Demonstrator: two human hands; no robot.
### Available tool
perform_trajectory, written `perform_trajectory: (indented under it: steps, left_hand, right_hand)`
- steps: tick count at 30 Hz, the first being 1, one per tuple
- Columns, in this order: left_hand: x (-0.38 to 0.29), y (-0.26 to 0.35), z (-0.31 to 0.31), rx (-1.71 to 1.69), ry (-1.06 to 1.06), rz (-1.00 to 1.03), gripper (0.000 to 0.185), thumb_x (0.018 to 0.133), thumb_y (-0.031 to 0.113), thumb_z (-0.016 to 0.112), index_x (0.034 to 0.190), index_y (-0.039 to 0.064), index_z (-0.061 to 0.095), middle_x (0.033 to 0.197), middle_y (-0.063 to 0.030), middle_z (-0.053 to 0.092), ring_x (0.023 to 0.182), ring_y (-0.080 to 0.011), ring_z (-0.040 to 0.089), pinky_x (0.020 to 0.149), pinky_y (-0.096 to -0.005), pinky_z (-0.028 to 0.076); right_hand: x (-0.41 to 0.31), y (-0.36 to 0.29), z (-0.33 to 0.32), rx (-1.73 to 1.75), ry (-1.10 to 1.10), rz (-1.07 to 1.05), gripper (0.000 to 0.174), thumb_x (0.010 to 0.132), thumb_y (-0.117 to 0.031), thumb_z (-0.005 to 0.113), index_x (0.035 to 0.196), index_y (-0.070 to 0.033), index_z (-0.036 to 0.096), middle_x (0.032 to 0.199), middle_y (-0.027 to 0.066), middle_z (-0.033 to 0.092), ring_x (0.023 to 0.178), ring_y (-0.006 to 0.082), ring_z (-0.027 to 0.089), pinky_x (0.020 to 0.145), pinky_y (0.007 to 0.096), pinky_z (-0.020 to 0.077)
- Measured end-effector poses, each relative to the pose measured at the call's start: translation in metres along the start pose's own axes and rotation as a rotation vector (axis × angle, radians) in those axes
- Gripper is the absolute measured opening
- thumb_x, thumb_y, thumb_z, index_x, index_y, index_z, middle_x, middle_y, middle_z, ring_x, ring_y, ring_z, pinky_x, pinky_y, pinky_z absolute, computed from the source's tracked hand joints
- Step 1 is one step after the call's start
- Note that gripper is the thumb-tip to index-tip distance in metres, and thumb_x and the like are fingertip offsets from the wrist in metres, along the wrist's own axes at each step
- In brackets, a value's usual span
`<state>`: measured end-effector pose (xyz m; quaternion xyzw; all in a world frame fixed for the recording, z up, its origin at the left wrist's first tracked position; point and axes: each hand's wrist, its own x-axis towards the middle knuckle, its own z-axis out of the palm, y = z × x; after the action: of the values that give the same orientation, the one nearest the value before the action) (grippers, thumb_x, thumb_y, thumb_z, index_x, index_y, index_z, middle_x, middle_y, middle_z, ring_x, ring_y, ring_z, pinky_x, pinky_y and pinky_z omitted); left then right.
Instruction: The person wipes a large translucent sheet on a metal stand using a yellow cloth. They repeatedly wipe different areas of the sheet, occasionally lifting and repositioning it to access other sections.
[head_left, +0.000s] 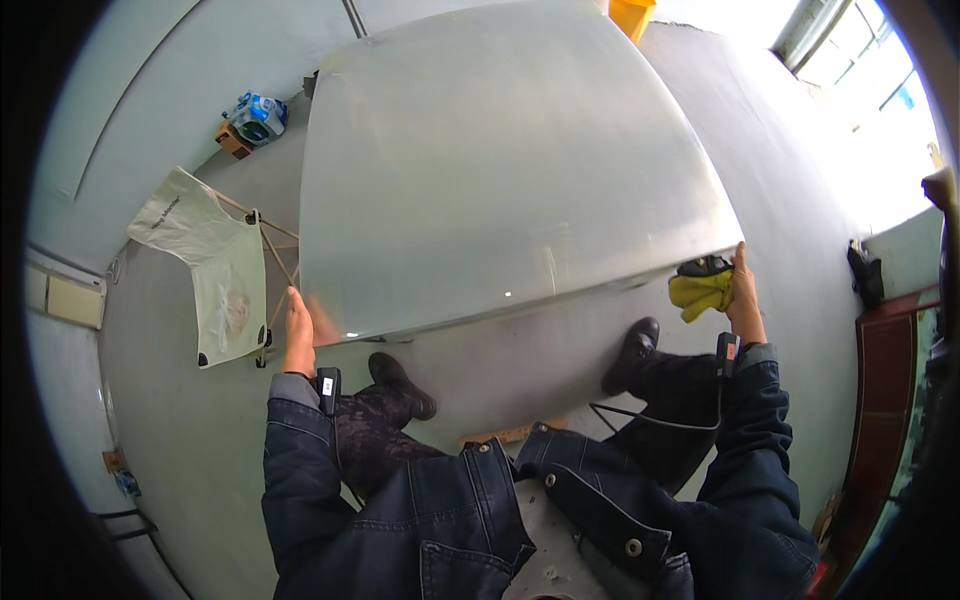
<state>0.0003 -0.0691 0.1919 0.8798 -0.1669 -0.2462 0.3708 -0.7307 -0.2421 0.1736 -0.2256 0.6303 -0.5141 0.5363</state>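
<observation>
A broad glossy white tabletop spreads out before me, its near edge slanting up to the right. My left hand is at its near left corner, pressed along the side; the fingers' undersides are hidden. At the near right corner is my right hand, thumb up against the edge. A bunched yellow cloth hangs from that hand, below the tabletop. Beside the cloth, a black item shows under the edge, too covered to name.
To the left stands a pale folding fabric chair with a clear plastic bag on it. Wrapped bottles and a cardboard box sit by the wall. A dark red cabinet lines the right; a wooden strip lies between my feet.
</observation>
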Motion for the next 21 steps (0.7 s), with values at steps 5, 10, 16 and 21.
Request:
perform_trajectory:
  steps: [5,10,16,21]
  left_hand:
    - [0.0,-0.029,-0.009,-0.089,-0.078,0.198,0.073,0.101,0.059,0.033,0.143,0.0,0.042,0.147,-0.0126,0.045,0.135,-0.0271,0.043,0.11,-0.0396,0.032]
    - [0.022,-0.059,0.018,-0.498,0.065,-0.07,0.069,0.101,0.059,0.034,0.132,0.0,0.054,0.133,-0.0105,0.057,0.123,-0.0241,0.051,0.106,-0.0381,0.036]
    - [0.025,-0.051,0.042,-0.847,0.182,0.036,0.063,0.105,0.048,0.027,0.127,-0.004,0.056,0.129,-0.0134,0.06,0.117,-0.0259,0.058,0.099,-0.0382,0.046]
    - [0.017,-0.045,0.045,-0.924,0.217,0.06,0.06,0.106,0.043,0.027,0.126,-0.006,0.055,0.123,-0.0156,0.061,0.111,-0.0257,0.059,0.095,-0.0378,0.048]
  right_hand:
    - [-0.065,0.009,0.004,0.222,-0.203,0.175,0.044,0.088,-0.04,0.072,0.108,-0.002,0.064,0.095,0.0136,0.071,0.081,0.0264,0.07,0.073,0.0398,0.0585]
    - [-0.136,0.044,0.034,0.276,-0.345,0.172,0.032,0.09,-0.017,0.06,0.117,0.0,0.064,0.099,0.0135,0.07,0.084,0.0255,0.069,0.076,0.0387,0.0581]
    - [-0.143,0.05,0.058,0.307,-0.245,0.228,0.031,0.092,-0.019,0.054,0.115,-0.002,0.064,0.099,0.0131,0.069,0.087,0.0277,0.068,0.08,0.0404,0.0562]
    - [-0.129,0.04,0.073,0.216,-0.224,0.265,0.034,0.096,-0.031,0.055,0.106,-0.001,0.065,0.096,0.0157,0.071,0.082,0.0288,0.069,0.073,0.0413,0.0563]
